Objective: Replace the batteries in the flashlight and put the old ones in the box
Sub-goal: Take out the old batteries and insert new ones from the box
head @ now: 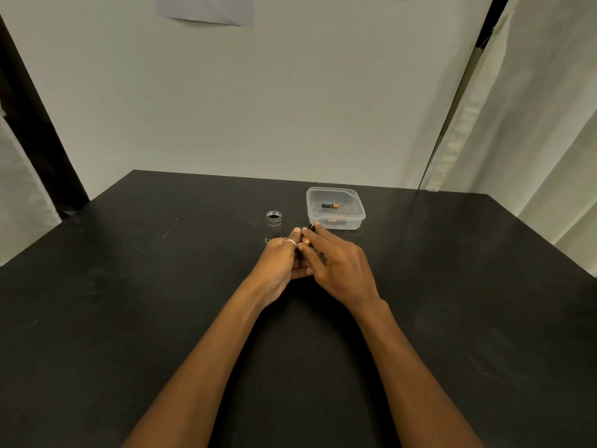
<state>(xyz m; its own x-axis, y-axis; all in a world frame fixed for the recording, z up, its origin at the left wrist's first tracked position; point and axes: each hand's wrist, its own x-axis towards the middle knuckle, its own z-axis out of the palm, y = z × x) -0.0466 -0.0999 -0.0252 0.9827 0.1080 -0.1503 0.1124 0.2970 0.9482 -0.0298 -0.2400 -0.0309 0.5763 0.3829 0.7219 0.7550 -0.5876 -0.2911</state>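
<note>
My left hand [280, 266] and my right hand [339, 265] meet at the middle of the black table [129, 286]. Between their fingertips is a battery [306, 241] with an orange end and a dark body; both hands pinch around it, and something dark beneath it is mostly hidden by the fingers. A silver flashlight body [273, 225] stands upright and open-topped just behind my left hand. The clear plastic box [336, 218] sits behind my right hand with a black-and-copper battery [330, 205] inside and another orange-tipped one near its front wall.
A pale wall rises behind the table's far edge. Light curtains hang at the right and left. A black post stands at the left.
</note>
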